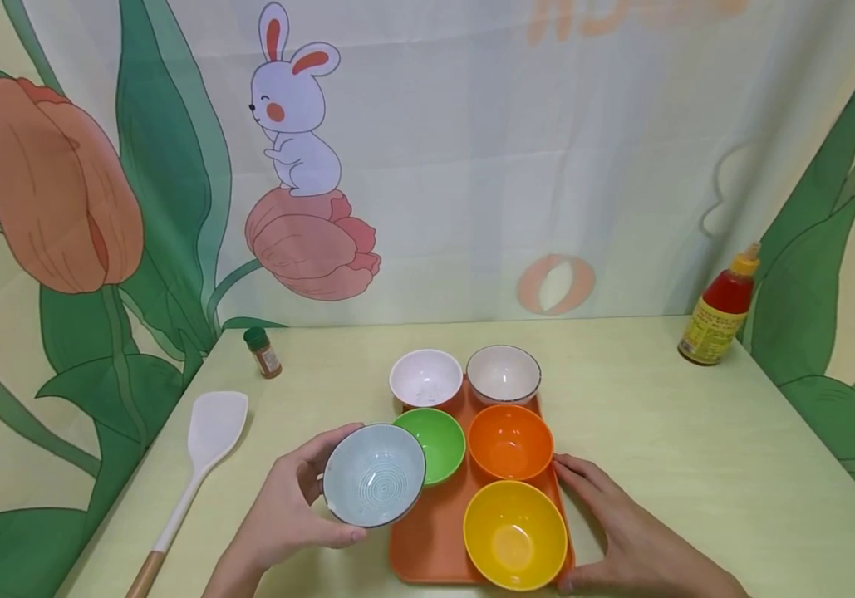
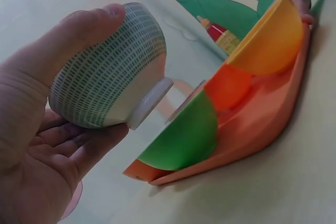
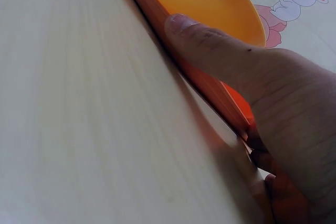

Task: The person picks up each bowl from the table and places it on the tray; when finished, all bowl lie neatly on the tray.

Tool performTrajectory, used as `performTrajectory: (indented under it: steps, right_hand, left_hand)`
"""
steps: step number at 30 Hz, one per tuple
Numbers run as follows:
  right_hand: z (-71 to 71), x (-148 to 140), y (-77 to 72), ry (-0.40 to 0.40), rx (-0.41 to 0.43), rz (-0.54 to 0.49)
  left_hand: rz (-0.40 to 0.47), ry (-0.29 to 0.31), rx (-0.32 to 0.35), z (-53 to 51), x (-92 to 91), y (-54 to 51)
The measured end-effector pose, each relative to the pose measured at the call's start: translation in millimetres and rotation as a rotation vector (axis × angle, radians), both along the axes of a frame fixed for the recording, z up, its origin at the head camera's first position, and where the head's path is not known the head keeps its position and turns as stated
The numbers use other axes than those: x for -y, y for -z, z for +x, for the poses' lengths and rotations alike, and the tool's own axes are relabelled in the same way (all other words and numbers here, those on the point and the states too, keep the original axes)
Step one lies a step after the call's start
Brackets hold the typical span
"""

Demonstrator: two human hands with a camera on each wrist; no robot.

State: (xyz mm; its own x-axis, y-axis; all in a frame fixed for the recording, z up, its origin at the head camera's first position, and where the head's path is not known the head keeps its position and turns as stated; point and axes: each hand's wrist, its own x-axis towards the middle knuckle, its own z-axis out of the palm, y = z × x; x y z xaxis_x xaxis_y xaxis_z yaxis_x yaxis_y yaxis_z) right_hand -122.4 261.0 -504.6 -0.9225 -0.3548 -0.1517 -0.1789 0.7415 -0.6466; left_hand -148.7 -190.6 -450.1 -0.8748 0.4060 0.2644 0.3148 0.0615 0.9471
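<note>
My left hand grips a light blue bowl by its sides, thumb and fingers apart around it. The bowl is tilted and raised above the left part of an orange tray. In the left wrist view the outside of this bowl has a green dashed pattern and a white foot. My right hand rests against the tray's right side, its thumb on the tray wall. On the tray stand a green bowl, an orange bowl and a yellow bowl.
At the tray's far end are a white bowl and a dark-rimmed cream bowl. A white spatula and a green-capped spice jar are on the left. A red sauce bottle stands at the back right, near the printed curtain.
</note>
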Motion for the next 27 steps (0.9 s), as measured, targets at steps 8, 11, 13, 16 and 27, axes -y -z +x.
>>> performTrajectory:
  steps: [8, 11, 13, 16, 27]
  right_hand:
    - [-1.7, 1.9, -0.2, 0.039, 0.056, -0.028]
    - [-0.8, 1.5, 1.5, 0.031, 0.050, -0.028]
    - [0.1, 0.9, 2.7, 0.025, 0.044, -0.028]
    - [0.7, 0.8, 3.7, 0.023, 0.038, -0.024]
    - [-0.8, 3.0, 0.4, 0.034, 0.063, -0.034]
  left_hand:
    - [0.014, 0.065, 0.103, 9.0, -1.2, 13.1]
    - [0.023, 0.081, 0.131, 12.5, -2.8, 17.6]
    - [0.020, 0.087, 0.132, 14.8, -4.3, 20.9]
    - [0.003, 0.084, 0.128, 17.6, -7.0, 25.9]
    - [-0.068, 0.070, 0.167, 21.0, -22.0, 37.9]
